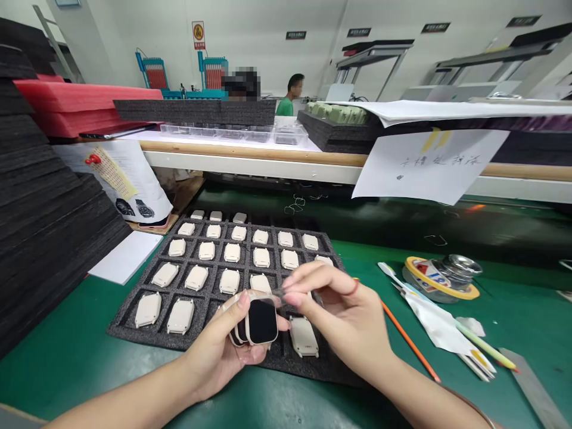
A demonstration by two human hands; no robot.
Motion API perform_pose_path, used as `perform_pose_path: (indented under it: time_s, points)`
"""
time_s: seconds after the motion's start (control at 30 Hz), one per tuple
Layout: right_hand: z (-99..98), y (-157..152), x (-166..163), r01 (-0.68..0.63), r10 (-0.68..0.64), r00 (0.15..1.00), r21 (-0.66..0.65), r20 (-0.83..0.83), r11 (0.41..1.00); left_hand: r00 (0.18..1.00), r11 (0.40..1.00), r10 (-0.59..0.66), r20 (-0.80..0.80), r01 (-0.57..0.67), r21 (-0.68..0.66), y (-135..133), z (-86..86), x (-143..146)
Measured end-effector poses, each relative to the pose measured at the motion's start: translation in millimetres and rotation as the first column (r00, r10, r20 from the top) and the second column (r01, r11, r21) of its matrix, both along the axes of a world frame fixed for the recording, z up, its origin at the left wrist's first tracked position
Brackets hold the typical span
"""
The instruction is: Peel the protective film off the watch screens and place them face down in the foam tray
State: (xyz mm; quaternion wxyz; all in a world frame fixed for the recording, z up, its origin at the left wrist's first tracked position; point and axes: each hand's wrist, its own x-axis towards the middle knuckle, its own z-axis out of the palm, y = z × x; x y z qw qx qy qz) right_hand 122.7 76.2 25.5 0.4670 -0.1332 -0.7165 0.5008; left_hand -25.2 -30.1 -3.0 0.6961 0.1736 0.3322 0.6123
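My left hand [232, 336] is closed around a few stacked watch cases [262, 322] with dark square faces and pale rims. At the top edge of the front case, my right hand [342, 310] pinches a thin clear film [279, 293] between thumb and fingertips. Below both hands lies a black foam tray [129, 322] on the green table. Several cream watch cases [181, 316] rest face down in its pockets. One case [304, 336] sits just under my right hand. Parts of the tray are hidden behind my hands.
An orange stick [411, 342], a toothbrush [391, 273], a white cloth [431, 322], a metal ruler [534, 381] and a yellow-rimmed container [440, 280] lie at right. Black foam sheets [49, 238] are stacked at left. A shelf [268, 161] crosses behind. A person in green [286, 106] is farther back.
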Motion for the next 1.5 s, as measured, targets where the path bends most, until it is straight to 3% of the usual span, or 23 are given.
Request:
perform_pose_path:
  time_s: [0.1,0.27,0.37,0.77,0.87,1.0,1.1,1.17,1.23,1.3,1.4,1.5]
  points:
    - [-0.4,-3,3,0.044,-0.04,0.997,0.068,-0.067,0.997,0.996,1.0,-0.014,0.089,0.013,0.011,0,0.9,-2]
    - [-3.4,-5,-1,-0.157,0.096,0.969,0.267,0.226,0.951,0.988,0.999,-0.028,0.154,0.025,0.02,1,2.7,-3]
    - [-8.1,-5,-2,-0.206,0.117,0.945,0.278,0.305,0.938,0.987,0.999,-0.025,0.157,0.021,0.026,1,4.2,-3]
    - [-11.1,-5,-3,-0.223,0.142,0.941,0.248,0.306,0.943,0.978,1.0,-0.003,0.207,0.004,-0.006,2,6.4,-2]
    - [-10.1,-7,-1,-0.248,0.184,0.933,0.18,0.311,0.952,0.98,1.0,-0.011,0.198,0.013,-0.01,2,6.8,-3]
    - [-6.5,-5,2,-0.27,0.275,0.943,-0.055,0.186,0.961,0.98,1.0,-0.026,0.199,0.026,0.0,1,7.3,-4]
    - [-2.1,0,2,-0.12,0.118,0.993,-0.135,-0.02,0.984,0.98,0.999,-0.038,0.197,0.032,0.033,1,6.5,-3]
    - [1.1,3,2,-0.021,0.014,0.998,-0.133,-0.054,0.991,0.98,0.998,-0.05,0.195,0.043,0.042,1,5.2,-3]
    - [4.5,3,3,0.042,-0.043,0.999,-0.016,-0.033,0.999,0.978,0.997,-0.057,0.199,0.047,0.054,1,3.6,-3]
    - [7.8,0,6,0.044,-0.04,0.999,0.235,-0.019,0.971,0.977,0.997,-0.051,0.208,0.038,0.064,2,2.2,-3]
    - [12.2,-6,10,-0.085,0.051,0.996,0.565,0.076,0.821,0.974,0.999,-0.017,0.228,0.009,0.034,2,2.3,-2]
    - [14.0,-11,13,-0.181,0.085,0.98,0.619,0.182,0.764,0.98,0.999,0.001,0.199,0.008,-0.044,1,4.8,-1]
